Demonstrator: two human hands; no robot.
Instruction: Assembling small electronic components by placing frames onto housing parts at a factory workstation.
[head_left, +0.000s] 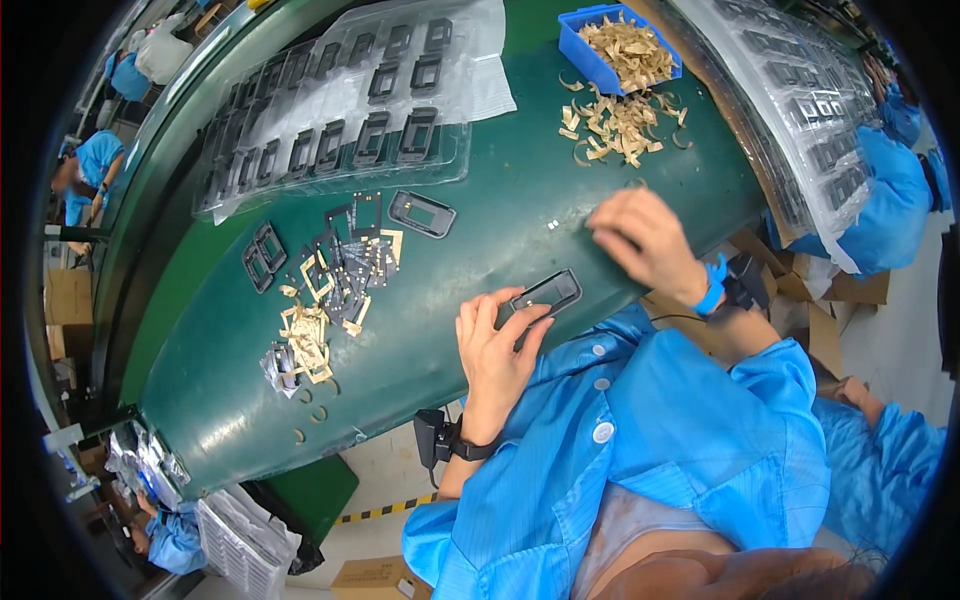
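My left hand grips the near-left end of a small black plastic housing, an oblong frame with a recessed middle, held just above the table edge in front of me. To its upper right, apart from the housing, my right hand hovers over the green table with fingers curled in; it is slightly blurred, and whatever its fingertips may hold is hidden. Two tiny pale pieces lie on the table left of that hand. Another black housing lies farther left, beside a heap of thin dark cut sheets.
Clear trays of black housings stand at the back left. A blue bin holds tan curled strips, with more strips spilled before it. Tan scraps lie at left. More trays and a person in blue are at right.
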